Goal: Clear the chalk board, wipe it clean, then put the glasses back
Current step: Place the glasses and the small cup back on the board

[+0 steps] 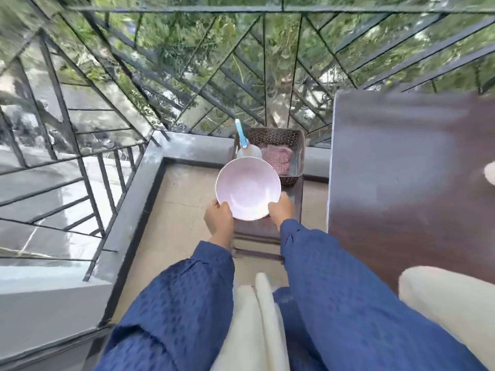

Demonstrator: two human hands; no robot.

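Bowl: round, smooth, pale pink. We clasp its near rim, left hand and right hand one on each side, above a small dark table. Behind it stand a white spray bottle with a blue nozzle and a brown perforated basket holding a checked cloth. Chalk board: dark, flat, matte, pale-edged, on our right, apart from the bowl. Beige floor lies open on the left, up to the grey ledge.

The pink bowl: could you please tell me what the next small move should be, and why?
Probably set the pink bowl down on the near end of the small stand: the left hand and right hand hold its rim above it, while the basket and spray bottle fill the far end.
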